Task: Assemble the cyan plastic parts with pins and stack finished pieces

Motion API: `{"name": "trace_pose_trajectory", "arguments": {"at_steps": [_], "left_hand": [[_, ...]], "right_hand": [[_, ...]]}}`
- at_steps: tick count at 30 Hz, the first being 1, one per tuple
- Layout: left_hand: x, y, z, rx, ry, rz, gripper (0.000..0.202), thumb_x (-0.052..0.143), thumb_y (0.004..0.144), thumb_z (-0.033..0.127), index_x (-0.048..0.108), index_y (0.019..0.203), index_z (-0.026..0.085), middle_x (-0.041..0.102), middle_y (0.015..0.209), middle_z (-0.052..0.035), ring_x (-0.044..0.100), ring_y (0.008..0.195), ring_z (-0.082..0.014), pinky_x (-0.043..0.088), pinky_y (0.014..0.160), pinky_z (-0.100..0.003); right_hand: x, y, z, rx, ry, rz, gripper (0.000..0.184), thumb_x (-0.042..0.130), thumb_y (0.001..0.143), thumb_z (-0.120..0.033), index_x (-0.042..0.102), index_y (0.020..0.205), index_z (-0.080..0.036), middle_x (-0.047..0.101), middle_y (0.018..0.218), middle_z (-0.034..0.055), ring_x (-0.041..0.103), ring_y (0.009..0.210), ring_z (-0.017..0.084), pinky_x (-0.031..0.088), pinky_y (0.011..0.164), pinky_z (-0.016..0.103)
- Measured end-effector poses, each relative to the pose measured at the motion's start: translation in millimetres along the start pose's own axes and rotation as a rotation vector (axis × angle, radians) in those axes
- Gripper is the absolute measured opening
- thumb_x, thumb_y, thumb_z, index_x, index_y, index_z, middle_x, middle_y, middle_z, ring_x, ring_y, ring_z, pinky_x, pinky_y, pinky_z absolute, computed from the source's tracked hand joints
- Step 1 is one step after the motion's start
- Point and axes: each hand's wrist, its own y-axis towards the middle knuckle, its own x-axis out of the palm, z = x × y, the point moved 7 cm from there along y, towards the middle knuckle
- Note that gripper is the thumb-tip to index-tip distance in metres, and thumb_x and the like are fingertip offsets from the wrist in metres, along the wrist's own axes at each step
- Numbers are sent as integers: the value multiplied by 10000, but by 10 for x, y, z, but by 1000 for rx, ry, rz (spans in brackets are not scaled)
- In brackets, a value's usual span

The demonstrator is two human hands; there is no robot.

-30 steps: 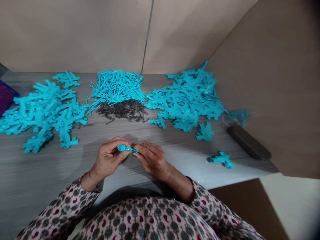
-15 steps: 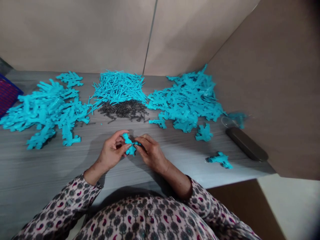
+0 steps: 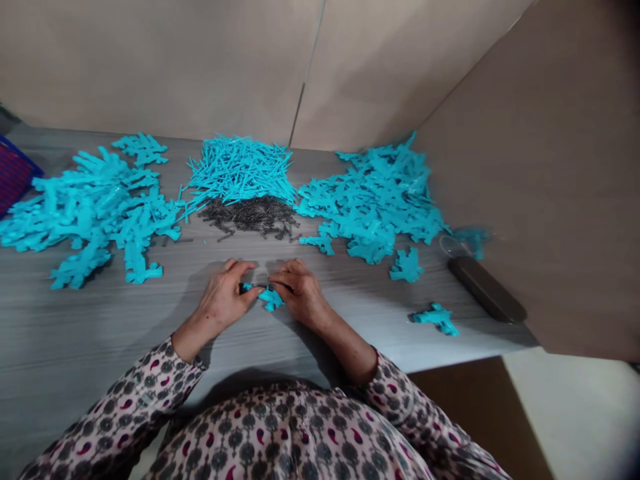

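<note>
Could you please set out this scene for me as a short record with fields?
Left hand: fingers on one end of the blue plastic piece
Right hand: fingers on its other end
Surface: grey wood-grain table
Piles: blue branched pieces on the left, more on the right, blue sticks and dark sticks between them
Also there: dark oblong case, basket
</note>
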Motion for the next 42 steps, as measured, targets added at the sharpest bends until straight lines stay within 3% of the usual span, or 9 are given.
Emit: {"name": "trace_pose_trajectory", "arguments": {"at_steps": [4, 8, 17, 26, 34, 38, 42], "left_hand": [[45, -77, 159, 216, 62, -155, 198, 630, 812, 145, 701, 989, 196, 603, 971, -27, 554, 637, -89, 428, 592, -210], [80, -104, 208, 307, 93, -216, 140, 597, 865, 155, 702, 947, 198, 647, 973, -33, 620, 796, -135, 459, 710, -232], [163, -169, 243, 281, 253, -236, 196, 531, 922, 235, 687, 1030, 188, 626, 908, -39, 617, 769, -164, 458, 684, -267], [195, -177, 202, 204, 244, -255, 232, 528, 917, 211, 704, 1067, 193, 638, 948, -44, 634, 825, -170, 482, 737, -283], [196, -176, 219, 220, 277, -234, 232, 516, 914, 205, 713, 1038, 202, 629, 916, -41, 624, 802, -165, 476, 700, -269], [186, -164, 216, 278, 270, -236, 215, 532, 915, 217, 706, 1041, 204, 628, 904, -38, 616, 781, -160, 461, 684, -258], [162, -146, 214, 314, 276, -229, 173, 560, 906, 224, 699, 1004, 196, 607, 856, -28, 597, 741, -153, 445, 668, -249]], "right_hand": [[-1, -24, 16, 23, 7, 14, 187, 586, 908, -160, 746, 816, -187, 557, 781, 61, 533, 834, 211, 436, 728, 324], [17, -25, 27, 46, -3, 4, 204, 567, 908, -147, 740, 804, -177, 554, 775, 60, 537, 829, 206, 445, 727, 321], [54, -20, -63, 29, -94, -69, 243, 511, 928, -135, 680, 760, -182, 510, 748, 41, 510, 755, 182, 426, 682, 293], [75, 5, -123, -45, -213, -96, 264, 493, 906, -88, 603, 685, -182, 524, 739, 46, 486, 758, 195, 434, 725, 321], [130, 14, -109, -40, -218, -169, 209, 545, 859, -54, 593, 703, -185, 536, 755, 57, 475, 779, 219, 436, 770, 353], [129, -5, -94, -66, -205, -155, 216, 524, 882, -74, 602, 715, -187, 531, 754, 60, 489, 784, 223, 452, 783, 367], [23, -35, -79, -56, -76, -44, 198, 484, 940, -144, 658, 857, -189, 542, 774, 52, 524, 786, 199, 466, 726, 315]]}}
